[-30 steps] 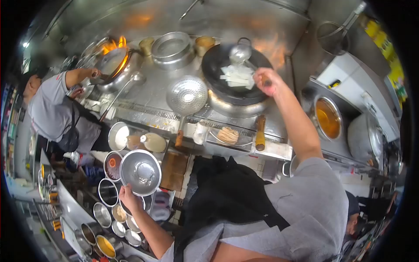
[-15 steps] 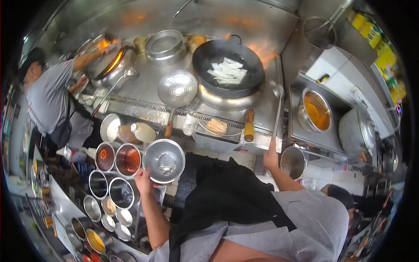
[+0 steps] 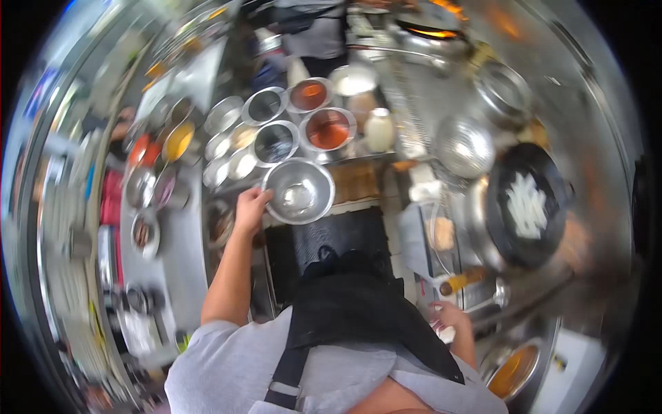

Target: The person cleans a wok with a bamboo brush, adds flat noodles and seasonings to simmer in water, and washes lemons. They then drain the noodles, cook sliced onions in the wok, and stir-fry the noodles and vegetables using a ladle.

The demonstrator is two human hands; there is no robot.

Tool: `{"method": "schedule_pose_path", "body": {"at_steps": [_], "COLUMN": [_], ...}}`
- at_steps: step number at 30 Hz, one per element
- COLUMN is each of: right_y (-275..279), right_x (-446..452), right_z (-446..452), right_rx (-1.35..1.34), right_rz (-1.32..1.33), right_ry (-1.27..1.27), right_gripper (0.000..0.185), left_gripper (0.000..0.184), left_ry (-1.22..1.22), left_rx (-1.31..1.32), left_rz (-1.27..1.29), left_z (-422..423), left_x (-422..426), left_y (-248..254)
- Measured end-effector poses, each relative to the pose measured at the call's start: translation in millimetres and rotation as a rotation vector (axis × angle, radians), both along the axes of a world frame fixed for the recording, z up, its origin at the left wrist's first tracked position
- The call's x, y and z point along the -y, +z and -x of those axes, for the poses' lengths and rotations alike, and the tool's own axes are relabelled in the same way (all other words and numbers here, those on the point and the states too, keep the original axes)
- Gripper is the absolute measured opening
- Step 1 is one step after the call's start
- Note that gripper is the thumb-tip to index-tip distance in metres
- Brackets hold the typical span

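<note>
My left hand (image 3: 252, 208) grips the rim of a shiny metal bowl (image 3: 298, 192), which has a little clear liquid or glare at its bottom. At lower right, my right hand (image 3: 451, 316) is closed at the handle end of a ladle (image 3: 501, 292); blur softens its fingers. The black wok (image 3: 503, 228) stands on the round burner, with pale white strips (image 3: 527, 205) lying in it. Left of the burner sits a perforated strainer (image 3: 465, 146). A bamboo brush (image 3: 463, 281) lies near the stove edge.
Pots of red sauce (image 3: 327, 130) and dark liquid (image 3: 276, 143) stand beyond the bowl, beside a squeeze bottle (image 3: 379, 130). A co-worker (image 3: 314, 31) stands at the top. A pan of orange liquid (image 3: 514, 372) is at lower right; a steel counter (image 3: 183, 241) runs along the left.
The view has swung left toward the pots and counter. My right hand has moved from over the wok down to the stove edge with the ladle. The bowl stays in my left hand.
</note>
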State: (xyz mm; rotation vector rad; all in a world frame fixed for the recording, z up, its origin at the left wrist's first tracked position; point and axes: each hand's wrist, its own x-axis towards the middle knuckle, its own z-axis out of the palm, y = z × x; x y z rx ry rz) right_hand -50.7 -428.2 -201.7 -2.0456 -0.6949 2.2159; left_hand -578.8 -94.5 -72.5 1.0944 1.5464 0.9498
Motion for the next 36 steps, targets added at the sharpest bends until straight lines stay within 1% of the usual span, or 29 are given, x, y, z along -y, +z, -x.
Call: {"method": "schedule_pose_path", "body": {"at_steps": [1,2,3,4,5,6,7,8,9,10,11,12,13,14,15,17,19,20,21,22,23,25,29,31,34,36], "right_y": [45,70,83,83,143,143,204,241,272,302,325,344,355,364,372,386,391,393,394,396,396,398,400,404,406,385], "right_x": [-52,-98,-139,-173,-218,-256,-280,-296,-302,-304,-305,-306,-306,-304,-301,-292,-286,-286,-287,-290,-291,-296,-301,-301,-295,-282], "right_z": [-1,-5,-6,-8,34,43,90,124,158,191,223,254,284,311,339,388,420,431,440,446,451,456,449,437,405,369], "right_rx": [0.094,0.182,0.252,0.418,0.329,0.388,0.373,0.277,0.096,-0.063,-0.131,-0.199,-0.31,-0.421,-0.472,-0.541,-0.538,-0.522,-0.496,-0.464,-0.431,-0.348,-0.105,0.043,0.327,0.597], "right_rz": [-0.025,-0.221,-0.426,-0.934,-0.904,-1.276,-1.41,-1.508,-1.489,-1.599,-1.807,-2.012,-2.059,-2.094,-2.127,-2.167,-2.178,-2.177,-2.174,-2.168,-2.16,-2.14,-2.07,-2.031,-1.915,-1.679], "right_ry": [0.117,0.319,0.518,0.655,0.495,0.589,0.582,0.54,0.421,0.378,0.476,0.573,0.68,0.786,0.921,1.167,1.331,1.379,1.41,1.43,1.434,1.425,1.325,1.219,0.965,0.736], "right_gripper": [0.038,0.034,0.03,0.03,0.023,0.013,0.008,0.007,0.005,0.003,0.003,0.003,0.007,0.011,0.011,0.011,0.012,0.013,0.014,0.014,0.015,0.016,0.019,0.02,0.023,0.024], "left_gripper": [0.021,0.025,0.03,0.03,0.029,0.025,0.022,0.021,0.017,0.013,0.017,0.023,0.022,0.022,0.022,0.026,0.032,0.037,0.036,0.035,0.034,0.032,0.032,0.032,0.032,0.031], "left_ry": [0.064,0.138,0.213,0.32,0.421,0.584,0.737,0.909,1.072,1.169,1.365,1.419,1.532,1.546,1.549,1.506,1.266,1.117,0.945,0.884,0.821,0.598,0.113,-0.092,-0.32,-0.407], "left_rx": [0.031,-0.021,-0.075,-0.068,-0.057,-0.011,0.036,0.106,0.19,0.189,0.246,0.337,0.391,0.425,0.436,0.373,0.293,0.312,0.243,0.334,0.421,0.464,0.54,0.539,0.547,0.508], "left_rz": [-0.005,-0.031,-0.049,-0.043,-0.037,-0.07,-0.105,-0.099,-0.165,-0.185,-0.182,-0.232,-0.256,-0.322,-0.297,-0.271,-0.141,-0.09,-0.121,-0.062,-0.009,0.043,0.193,0.189,0.095,-0.01], "left_z": [14,28,46,70,99,134,166,186,208,235,239,263,274,292,292,283,264,254,245,239,219,188,130,103,59,22], "left_x": [13,25,39,53,67,82,99,118,138,161,173,191,198,211,213,205,187,177,164,151,131,96,25,-12,-79,-129], "left_y": [-3,-5,-8,-15,-27,-52,-72,-78,-87,-101,-92,-110,-113,-128,-131,-114,-100,-96,-105,-112,-98,-96,-98,-95,-80,-68]}}
